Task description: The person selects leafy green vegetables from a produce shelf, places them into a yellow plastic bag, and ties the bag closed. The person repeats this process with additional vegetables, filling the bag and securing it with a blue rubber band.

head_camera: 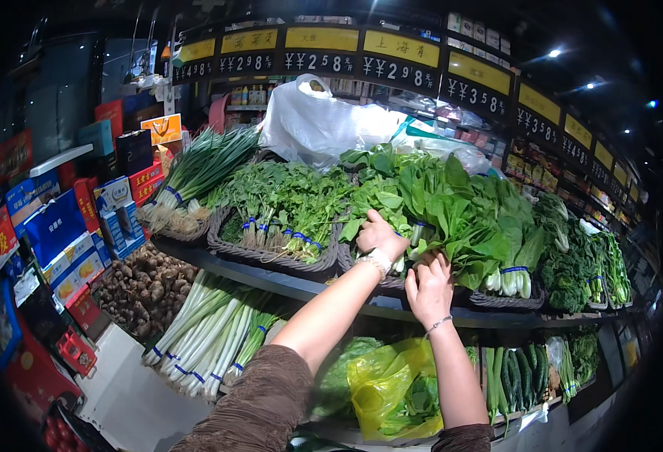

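On the upper shelf, my left hand [384, 240] curls over a bunch of leafy greens [385, 198] in a dark woven basket, its palm side hidden. Just to the right, my right hand [430, 282] reaches up to the basket's front edge. Its fingertips go in under the broad leaves of a larger heap of greens [444, 203], so what they grip is hidden. Blue-banded white stems [421, 229] show between the two hands. Another bunch with pale stems [515, 279] and a blue band lies further right.
Left of my hands stand a basket of banded herbs [286, 220] and bundled green onions [196, 175]. A white plastic bag [309, 118] rises behind. Below are leeks [212, 333], brown tubers [145, 285], a yellow plastic bag [393, 390] and cucumbers [526, 373]. Price signs [402, 62] hang overhead.
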A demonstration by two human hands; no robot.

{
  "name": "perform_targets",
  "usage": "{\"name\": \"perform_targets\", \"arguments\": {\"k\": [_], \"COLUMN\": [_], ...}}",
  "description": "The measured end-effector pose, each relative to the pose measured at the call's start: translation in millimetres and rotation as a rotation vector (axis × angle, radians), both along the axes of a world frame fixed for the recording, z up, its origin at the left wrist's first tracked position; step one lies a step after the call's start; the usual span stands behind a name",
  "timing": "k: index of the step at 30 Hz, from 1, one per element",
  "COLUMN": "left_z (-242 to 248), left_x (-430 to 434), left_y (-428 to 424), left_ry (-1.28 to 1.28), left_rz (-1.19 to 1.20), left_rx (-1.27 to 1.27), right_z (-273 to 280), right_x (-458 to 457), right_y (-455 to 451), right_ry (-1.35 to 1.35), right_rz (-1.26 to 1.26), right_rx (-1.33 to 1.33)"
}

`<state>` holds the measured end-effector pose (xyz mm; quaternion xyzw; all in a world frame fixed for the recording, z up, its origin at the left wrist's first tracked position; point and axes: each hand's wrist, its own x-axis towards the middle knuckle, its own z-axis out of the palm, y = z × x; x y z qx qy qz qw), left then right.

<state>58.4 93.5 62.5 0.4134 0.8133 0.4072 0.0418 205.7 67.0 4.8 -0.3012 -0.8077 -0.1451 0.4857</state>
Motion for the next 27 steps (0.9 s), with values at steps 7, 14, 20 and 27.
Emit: {"name": "perform_targets", "arguments": {"k": [7,14,20,27], "left_z": [9.9,35.0,9.4,22.4], "left_x": [-5.9,-47.2,-36.1,-58.7], "left_y": [-17.5,19.6,35.6,36.2], "left_ry": [-0.028,0.033,0.39,0.382], "left_rz": [0.118,-0.082,-0.042,-0.16], "left_rx": [0.631,0.504,0.033,-0.101], "right_z": [-2.2,-6.0,-3.5,-6.2], "right_x": [0.2,-1.1,0.2,2.7], "right_y": [2.4,4.8,3.4,0.3], "right_ry": [0.008,0.004,-0.014,-0.092], "right_rz": [0.002,-0.042,-0.032,0.027], "right_rx": [0.045,0.062,0.062,0.007]}}
